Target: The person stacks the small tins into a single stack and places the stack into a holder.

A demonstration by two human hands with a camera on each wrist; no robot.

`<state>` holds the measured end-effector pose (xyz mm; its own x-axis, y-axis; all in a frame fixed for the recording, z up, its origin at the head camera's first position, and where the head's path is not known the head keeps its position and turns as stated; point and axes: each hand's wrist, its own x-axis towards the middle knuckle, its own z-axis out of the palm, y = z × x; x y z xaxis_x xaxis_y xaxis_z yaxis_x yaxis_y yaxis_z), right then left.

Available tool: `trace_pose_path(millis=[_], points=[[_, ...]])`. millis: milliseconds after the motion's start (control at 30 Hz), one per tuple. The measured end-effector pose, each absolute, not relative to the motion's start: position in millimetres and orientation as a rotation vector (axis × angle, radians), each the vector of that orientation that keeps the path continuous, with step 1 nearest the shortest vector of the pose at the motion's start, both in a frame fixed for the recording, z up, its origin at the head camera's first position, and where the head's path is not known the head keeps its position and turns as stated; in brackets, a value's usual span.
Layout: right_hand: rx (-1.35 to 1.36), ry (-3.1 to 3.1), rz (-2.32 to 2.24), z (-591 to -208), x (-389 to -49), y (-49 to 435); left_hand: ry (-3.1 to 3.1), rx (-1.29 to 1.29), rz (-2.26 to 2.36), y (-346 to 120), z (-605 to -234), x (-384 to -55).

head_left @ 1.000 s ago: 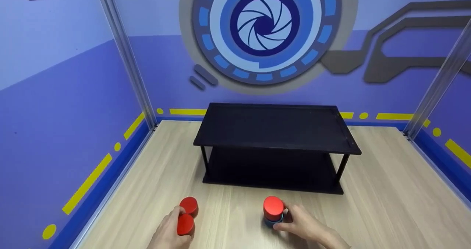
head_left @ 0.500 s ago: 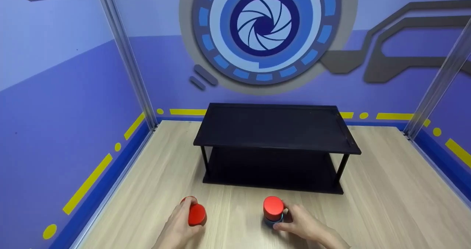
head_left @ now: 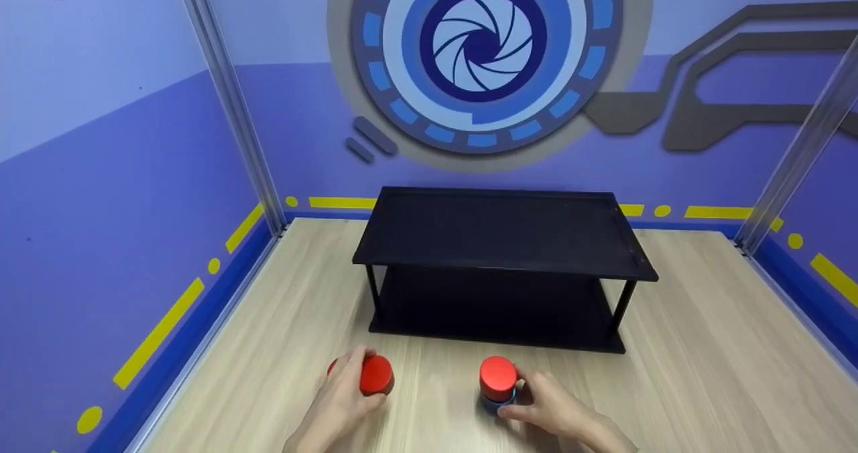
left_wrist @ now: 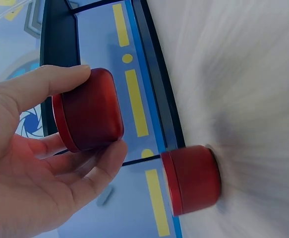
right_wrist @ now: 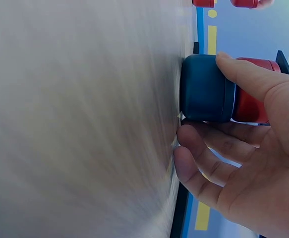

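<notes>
My left hand [head_left: 340, 399] pinches a small round red lidded tin [left_wrist: 92, 111] between thumb and fingertips. In the left wrist view this tin is raised off the wooden table, while a second red tin [left_wrist: 196, 179] stands on the tabletop beside it. That second tin is mostly hidden behind the hand in the head view. On the right, a dark blue tin [right_wrist: 203, 89] stands on the table with a third red tin [head_left: 498, 376] stacked on top. Around the blue tin, my right hand [head_left: 553, 405] curls its thumb and fingers.
A black two-tier shelf [head_left: 503, 232] stands behind both hands, toward the back wall. Wooden tabletop [head_left: 710, 346] runs around it. Purple-blue printed walls [head_left: 134, 238] and metal corner posts [head_left: 231, 104] bound the space at the back and sides.
My left hand has moved right and slightly away with its red tin, first beside the other red tin, now largely covering it. The right hand and its stack have stayed put.
</notes>
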<state>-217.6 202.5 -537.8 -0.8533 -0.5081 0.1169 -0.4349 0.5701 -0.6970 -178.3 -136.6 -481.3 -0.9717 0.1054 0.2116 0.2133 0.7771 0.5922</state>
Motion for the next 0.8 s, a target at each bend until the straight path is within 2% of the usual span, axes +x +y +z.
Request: trace_pose_path(millis=[233, 800], points=[[-0.81, 2.67, -1.183, -538, -218, 202, -2.809, -0.268, -0.974, -124, -476, -185], [-0.8, 2.708, -1.138, -539, -218, 202, -2.762, -0.486, -0.99, -89, -465, -199]])
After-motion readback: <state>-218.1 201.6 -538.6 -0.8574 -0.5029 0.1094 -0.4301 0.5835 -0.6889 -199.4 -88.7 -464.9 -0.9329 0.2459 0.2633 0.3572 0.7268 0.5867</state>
